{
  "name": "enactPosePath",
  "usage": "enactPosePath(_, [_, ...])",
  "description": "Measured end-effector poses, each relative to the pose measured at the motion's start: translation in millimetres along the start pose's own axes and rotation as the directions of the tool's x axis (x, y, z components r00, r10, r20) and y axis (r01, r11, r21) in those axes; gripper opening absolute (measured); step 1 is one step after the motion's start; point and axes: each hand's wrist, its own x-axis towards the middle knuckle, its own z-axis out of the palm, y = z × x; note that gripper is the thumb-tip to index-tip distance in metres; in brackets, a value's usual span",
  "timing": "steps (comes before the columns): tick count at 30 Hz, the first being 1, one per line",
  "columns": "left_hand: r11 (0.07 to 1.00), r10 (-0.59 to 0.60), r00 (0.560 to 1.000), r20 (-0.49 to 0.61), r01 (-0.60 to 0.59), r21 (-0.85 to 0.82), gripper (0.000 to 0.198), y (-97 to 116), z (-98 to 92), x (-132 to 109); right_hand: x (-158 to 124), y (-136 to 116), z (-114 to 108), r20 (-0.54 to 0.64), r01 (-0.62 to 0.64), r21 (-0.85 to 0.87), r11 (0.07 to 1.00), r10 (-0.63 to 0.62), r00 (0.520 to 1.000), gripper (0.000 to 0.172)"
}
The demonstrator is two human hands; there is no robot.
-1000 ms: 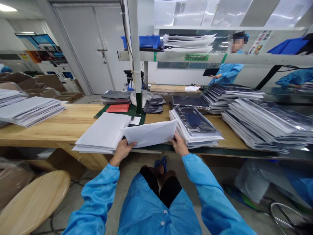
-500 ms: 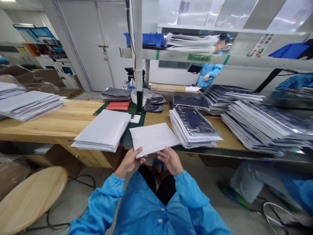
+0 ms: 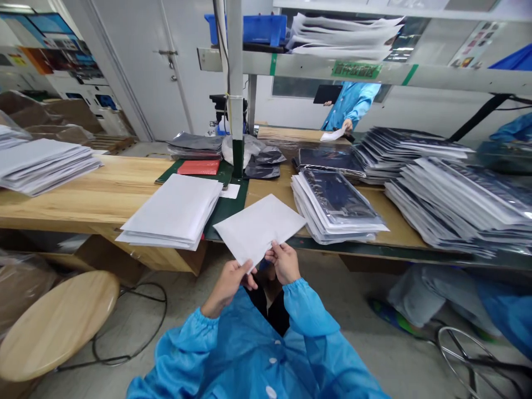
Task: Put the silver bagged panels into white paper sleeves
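A flat white packet (image 3: pixel 261 228) is held at its near edge by both hands, tilted, with its far part over the green and brown bench edge. My left hand (image 3: pixel 233 281) grips the near left corner, thumb on top and fingers underneath. At the near right edge, my right hand (image 3: pixel 284 260) pinches the packet between thumb and fingers. To the left lies a stack of similar white packets (image 3: pixel 174 208). On the right is a pile topped by a dark panel in clear plastic (image 3: pixel 338 195), white layers beneath it.
Taller piles of white and dark packets (image 3: pixel 453 205) fill the bench's right side. A red packet (image 3: pixel 198 167) lies by the post (image 3: pixel 236 111). A wooden stool (image 3: pixel 58 324) stands at left. Behind the bench is a person in blue (image 3: pixel 351 102); another's legs (image 3: pixel 419 293) show at right.
The packet has turned so that a corner points toward me. My right hand has moved in toward the left hand and now pinches the edge. The view has tilted down a little.
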Motion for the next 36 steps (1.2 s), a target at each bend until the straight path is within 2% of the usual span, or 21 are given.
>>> enactPosePath(2, [0.997,-0.08,0.993,0.084,0.08,0.002,0.06,-4.4,-0.7,-3.6,-1.1,1.9,0.4,-0.021,-0.008,-0.023,1.0,0.008,1.0,0.045])
enactPosePath(3, [0.995,-0.094,0.993,0.078,0.097,-0.035,0.062,-5.0,-2.7,-4.0,-2.9,3.2,-0.3,-0.018,-0.028,-0.044,0.999,0.027,0.999,0.047])
enactPosePath(7, [0.96,-0.073,0.995,-0.067,0.052,-0.276,0.064,0.3,-11.8,0.7,-13.6,8.5,-2.6,0.045,-0.124,-0.106,0.987,0.129,0.991,0.05])
enactPosePath(9, [0.947,-0.093,0.991,-0.099,0.058,-0.316,0.06,3.7,-11.9,3.7,-17.9,9.1,-1.4,0.087,-0.106,-0.14,0.984,0.119,0.989,0.05])
enactPosePath(11, [0.94,-0.105,0.985,-0.136,0.054,-0.336,0.054,5.9,-8.4,5.8,-20.5,7.6,-0.1,0.119,-0.034,-0.17,0.985,0.055,0.991,0.049])
enactPosePath(14, [0.921,-0.086,0.973,-0.216,-0.005,-0.389,0.048,6.0,0.2,6.5,-23.7,3.9,-1.9,0.143,0.055,-0.218,0.974,-0.023,0.989,0.049])
enactPosePath(20, [0.911,0.055,0.95,-0.309,-0.175,-0.375,0.056,3.2,18.0,-4.5,-37.1,2.1,-19.0,0.123,0.065,-0.319,0.946,-0.027,0.992,0.054])
enactPosePath(23, [0.88,0.147,0.894,-0.423,-0.313,-0.357,0.057,17.4,18.2,-8.8,-44.4,-1.3,-28.0,0.185,0.07,-0.334,0.94,-0.008,0.983,0.053])
enactPosePath(24, [0.863,0.177,0.857,-0.485,-0.371,-0.342,0.055,26.6,14.6,-8.9,-46.2,-2.7,-30.5,0.202,0.067,-0.357,0.932,0.006,0.979,0.052])
enactPosePath(26, [0.815,0.253,0.74,-0.623,-0.509,-0.275,0.049,51.0,0.9,-7.1,-49.2,-4.7,-34.8,0.219,0.053,-0.414,0.909,0.043,0.975,0.051])
enactPosePath(28, [0.76,0.334,0.602,-0.725,-0.627,-0.171,0.042,78.8,-21.1,-3.4,-51.2,-4.9,-38.5,0.229,0.033,-0.454,0.891,0.081,0.97,0.051])
enactPosePath(29, [0.743,0.362,0.548,-0.754,-0.658,-0.121,0.04,91.6,-34.3,-1.8,-51.8,-4.1,-40.4,0.232,0.022,-0.463,0.886,0.096,0.968,0.052])
enactPosePath(30, [0.744,0.375,0.517,-0.769,-0.663,-0.083,0.039,102.2,-48.2,-1.0,-52.4,-3.0,-42.5,0.233,0.013,-0.468,0.884,0.109,0.966,0.052])
enactPosePath(31, [0.763,0.372,0.504,-0.779,-0.644,-0.053,0.036,109.7,-62.2,-1.5,-52.8,-1.5,-44.7,0.234,0.006,-0.472,0.882,0.118,0.965,0.053])
enactPosePath(32, [0.804,0.349,0.514,-0.783,-0.594,-0.032,0.033,113.5,-75.3,-3.7,-53.4,0.1,-47.3,0.235,0.001,-0.477,0.879,0.126,0.964,0.054])
enactPosePath(33, [0.86,0.306,0.549,-0.778,-0.511,-0.022,0.032,113.3,-86.8,-7.4,-54.1,1.4,-50.0,0.239,-0.002,-0.486,0.874,0.135,0.962,0.054])
enactPosePath(35, [0.95,0.205,0.621,-0.757,-0.312,0.001,0.044,101.9,-102.9,-18.1,-56.1,1.3,-55.9,0.25,-0.006,-0.516,0.857,0.158,0.955,0.055])
enactPosePath(36, [0.968,0.183,0.636,-0.749,-0.248,0.026,0.05,92.2,-107.1,-23.7,-57.5,-1.0,-58.9,0.257,-0.006,-0.534,0.845,0.169,0.952,0.054])
